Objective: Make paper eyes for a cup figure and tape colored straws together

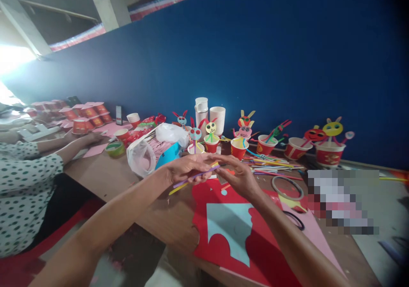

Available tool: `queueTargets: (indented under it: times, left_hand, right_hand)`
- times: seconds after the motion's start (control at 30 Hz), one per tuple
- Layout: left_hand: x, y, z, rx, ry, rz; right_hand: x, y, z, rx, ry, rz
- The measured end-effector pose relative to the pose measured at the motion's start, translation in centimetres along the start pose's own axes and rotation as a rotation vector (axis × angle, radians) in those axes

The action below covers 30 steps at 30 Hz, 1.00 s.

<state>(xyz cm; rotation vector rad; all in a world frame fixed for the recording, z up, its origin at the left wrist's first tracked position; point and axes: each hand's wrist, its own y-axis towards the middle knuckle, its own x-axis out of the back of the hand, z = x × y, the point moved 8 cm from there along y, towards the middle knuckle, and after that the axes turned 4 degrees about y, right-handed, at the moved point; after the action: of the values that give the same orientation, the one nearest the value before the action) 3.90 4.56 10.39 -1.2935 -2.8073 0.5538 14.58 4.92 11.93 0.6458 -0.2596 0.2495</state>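
Note:
My left hand [190, 167] is closed on a purple strip [180, 184] and a yellow strip [178, 189], whose ends stick out on both sides of the fingers. Close to their right ends is my right hand [234, 174], its fingertips near the strips; whether it touches them cannot be made out. Below the hands lies a red sheet [204, 244] with a light blue cut sheet [228, 223] on top. Behind the hands stand red paper cups with colourful animal faces, such as a yellow one [211, 127].
Thin coloured sticks [271, 164] and a grey tape ring [287, 187] lie at the right. Left are a plastic bag [140, 157], green tape [115, 149] and a person in a dotted sleeve [47, 167]. White cups [217, 121] stand before the blue wall.

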Motion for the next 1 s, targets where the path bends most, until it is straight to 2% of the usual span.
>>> queueTargets:
  times: [0.27, 0.4, 0.57, 0.7, 0.83, 1.0]
  left_hand:
    - [0.4, 0.2, 0.7, -0.015, -0.017, 0.008]
    - [0.5, 0.2, 0.2, -0.056, 0.058, -0.028]
    - [0.9, -0.2, -1.4, -0.187, 0.397, -0.259]
    - [0.2, -0.8, -2.5, -0.307, 0.706, -0.39]
    - [0.4, -0.8, -2.5, -0.323, 0.803, -0.469]
    - [1.7, -0.6, -2.5, -0.268, 0.712, -0.53]
  right_hand:
    - [0.3, 0.1, 0.3, 0.046, -0.135, -0.018]
    - [0.3, 0.2, 0.2, 0.045, -0.153, -0.014]
    - [0.3, 0.3, 0.1, 0.01, -0.196, 0.012]
    - [0.2, 0.2, -0.4, -0.055, -0.211, 0.02]
    - [-0.3, 0.1, -1.6, -0.164, -0.08, 0.03]
    - [0.3, 0.3, -3.7, -0.266, 0.263, -0.102]
